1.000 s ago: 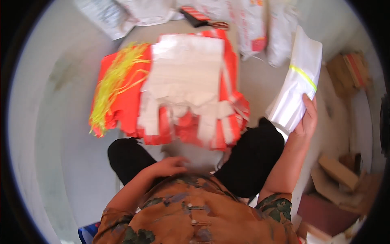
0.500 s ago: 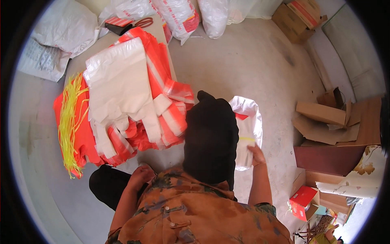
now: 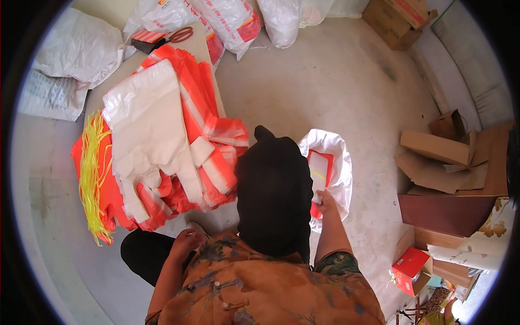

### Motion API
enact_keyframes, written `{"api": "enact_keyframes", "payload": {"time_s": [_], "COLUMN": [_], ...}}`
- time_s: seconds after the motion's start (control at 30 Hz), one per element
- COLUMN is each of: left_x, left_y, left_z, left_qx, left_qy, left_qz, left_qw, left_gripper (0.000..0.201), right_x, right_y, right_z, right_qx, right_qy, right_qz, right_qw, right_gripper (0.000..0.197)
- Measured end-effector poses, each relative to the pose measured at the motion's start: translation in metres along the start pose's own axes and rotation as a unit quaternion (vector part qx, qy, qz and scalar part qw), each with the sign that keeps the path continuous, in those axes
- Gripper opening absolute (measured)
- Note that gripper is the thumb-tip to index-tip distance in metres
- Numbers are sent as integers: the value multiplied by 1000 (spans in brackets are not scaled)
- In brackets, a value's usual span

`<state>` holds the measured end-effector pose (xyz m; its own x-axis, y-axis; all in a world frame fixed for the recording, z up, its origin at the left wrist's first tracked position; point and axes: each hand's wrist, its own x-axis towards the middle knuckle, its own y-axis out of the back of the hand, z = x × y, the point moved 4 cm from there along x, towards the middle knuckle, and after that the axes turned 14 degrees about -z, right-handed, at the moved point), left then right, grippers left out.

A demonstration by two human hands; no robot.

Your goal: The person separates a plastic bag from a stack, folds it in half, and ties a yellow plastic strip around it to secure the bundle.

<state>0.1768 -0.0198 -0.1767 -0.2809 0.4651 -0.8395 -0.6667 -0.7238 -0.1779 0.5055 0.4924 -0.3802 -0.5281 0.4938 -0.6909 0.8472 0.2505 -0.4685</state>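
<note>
At right of centre, the right hand [image 3: 327,202] holds the lower end of a bundle of white plastic bags [image 3: 318,172], its thumb over the edge. A yellow tie crosses this bundle, which lies over red plastic [image 3: 328,158] inside an open-mouthed white sack [image 3: 341,157] beside the black-trousered knee [image 3: 275,189]. The left hand [image 3: 185,242] rests at the lap, lower left of centre, fingers loosely curled; whether it holds anything cannot be told. At left, a tabletop [image 3: 207,51] bears a pile of white vest-style bags [image 3: 145,116] over red-and-white striped ones [image 3: 195,103], with yellow strips [image 3: 95,179] draped along the pile's left edge. Red-handled scissors [image 3: 180,34] lie at the table's far end, upper left, near stuffed white sacks [image 3: 81,46]. Cardboard boxes [image 3: 392,27] stand at upper right.
</note>
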Motion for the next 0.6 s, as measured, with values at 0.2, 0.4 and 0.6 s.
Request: {"api": "enact_keyframes", "payload": {"time_s": [0.2, 0.4, 0.6], "left_x": [4, 9, 9], "left_y": [0, 3, -2], "left_z": [0, -1, 2], "left_qx": [19, 35, 29], "left_qy": [13, 20, 15], "left_qz": [-3, -11, -22], "left_qw": [1000, 999, 999], "left_gripper": [42, 43, 45], "right_x": [-6, 10, 22], "right_y": [29, 62, 71], "right_z": [58, 47, 32], "right_qx": [128, 53, -793], "right_qy": [101, 50, -169], "right_qz": [120, 271, 199], "right_qw": [979, 960, 550], "right_gripper": [29, 51, 42]}}
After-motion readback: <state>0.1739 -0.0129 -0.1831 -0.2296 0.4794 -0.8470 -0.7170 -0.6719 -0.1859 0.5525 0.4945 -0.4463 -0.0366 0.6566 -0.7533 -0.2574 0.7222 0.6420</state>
